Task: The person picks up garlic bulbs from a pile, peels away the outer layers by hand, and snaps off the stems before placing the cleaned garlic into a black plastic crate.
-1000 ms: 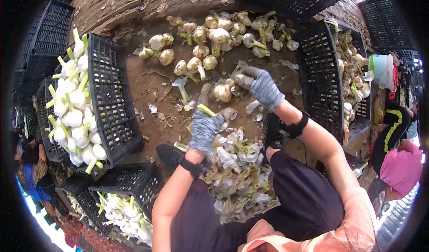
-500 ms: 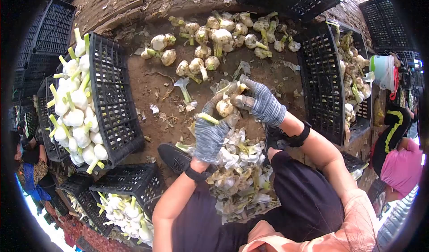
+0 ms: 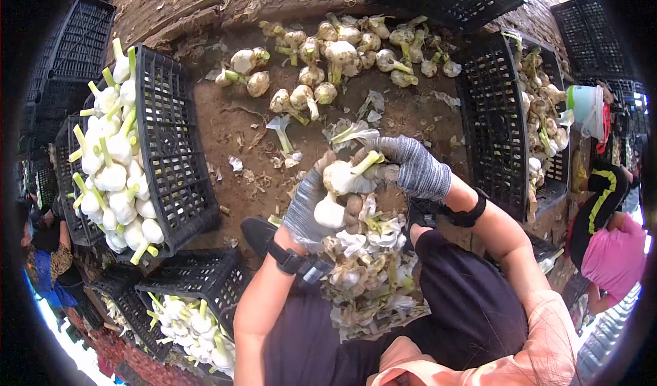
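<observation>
My left hand, in a grey glove, is closed around garlic. In it are a dirt-marked garlic bulb with a cut green stem and, just below, a clean white bulb. My right hand, gloved too, has its fingers bent in at the stem of the marked bulb; its fingertips are partly hidden. A pale strip of garlic skin juts out beside the right index finger. Beneath both hands, a heap of peeled skins covers my lap.
Unpeeled garlic bulbs lie on the dirt ahead. A black crate of white bulbs stands left, another crate lower left. At right is a crate of unpeeled garlic, a bucket and a person in pink.
The left hand has turned and shifted slightly left and down, bringing the white bulb into view. The right hand has moved slightly right and down. The dirt-marked bulb's green stem now points up and right.
</observation>
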Available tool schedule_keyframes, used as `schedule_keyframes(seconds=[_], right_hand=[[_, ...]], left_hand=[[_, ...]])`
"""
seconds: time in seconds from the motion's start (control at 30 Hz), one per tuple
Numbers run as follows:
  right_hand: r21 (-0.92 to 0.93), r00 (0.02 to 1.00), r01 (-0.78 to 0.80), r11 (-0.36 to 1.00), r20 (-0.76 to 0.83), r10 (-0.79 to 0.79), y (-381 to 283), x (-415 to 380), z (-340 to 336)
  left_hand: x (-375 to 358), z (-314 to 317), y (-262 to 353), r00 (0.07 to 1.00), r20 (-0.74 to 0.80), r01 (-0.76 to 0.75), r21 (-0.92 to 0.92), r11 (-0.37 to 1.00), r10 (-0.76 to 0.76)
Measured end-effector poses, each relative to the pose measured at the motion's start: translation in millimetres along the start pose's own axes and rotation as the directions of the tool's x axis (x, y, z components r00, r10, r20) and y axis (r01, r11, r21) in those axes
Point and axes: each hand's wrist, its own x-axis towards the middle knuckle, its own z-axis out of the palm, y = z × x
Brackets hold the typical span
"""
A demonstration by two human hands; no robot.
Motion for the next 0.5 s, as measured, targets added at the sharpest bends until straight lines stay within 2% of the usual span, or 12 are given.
schedule_keyframes(seconds=[0.03,0.1,0.13,0.17,0.2,0.23,0.3,0.33,0.37,0.43,0.47,0.5], right_hand=[[-0.015,1.000,0.005,1.000,0.002,-0.005,-2,-1,2],[0.112,0.998,-0.055,0.992,-0.013,0.057,2,-3,8],[0.244,0.980,-0.162,0.956,-0.075,0.185,2,-2,11],[0.377,0.941,-0.252,0.891,-0.118,0.316,0,-1,15],[0.322,0.920,-0.278,0.905,-0.181,0.347,-11,-1,15],[0.322,0.920,-0.276,0.906,-0.183,0.346,-11,-1,14],[0.301,0.871,-0.392,0.869,-0.180,0.456,-8,-1,15],[0.304,0.871,-0.391,0.869,-0.182,0.456,-5,-1,16],[0.275,0.899,-0.347,0.897,-0.174,0.401,-1,0,16],[0.216,0.944,-0.255,0.942,-0.153,0.291,6,0,14],[0.040,0.969,-0.162,0.986,-0.181,0.166,6,0,12],[0.042,0.969,-0.164,0.986,-0.182,0.169,11,2,10]], left_hand=[[-1,-2,4,0.997,0.020,0.069,-0.018,0.997,-0.069],[6,-24,6,0.988,0.093,0.115,0.116,0.987,-0.126],[11,-24,1,0.985,-0.048,-0.144,0.293,0.945,0.165],[16,-26,-2,0.879,-0.126,-0.349,0.487,0.800,0.460],[13,-30,5,0.842,-0.004,-0.419,0.626,0.658,0.540],[14,-31,2,0.842,-0.002,-0.419,0.626,0.657,0.540],[12,-13,-9,0.624,0.194,-0.521,0.825,0.218,0.757],[17,-20,-11,0.556,0.244,-0.524,0.845,0.107,0.795],[15,-18,-9,0.558,0.244,-0.522,0.846,0.107,0.793],[7,-12,-4,0.706,0.103,-0.429,0.850,0.307,0.701],[5,-9,-4,0.768,0.047,-0.417,0.794,0.443,0.639],[3,-4,-5,0.770,0.044,-0.414,0.794,0.445,0.636]])
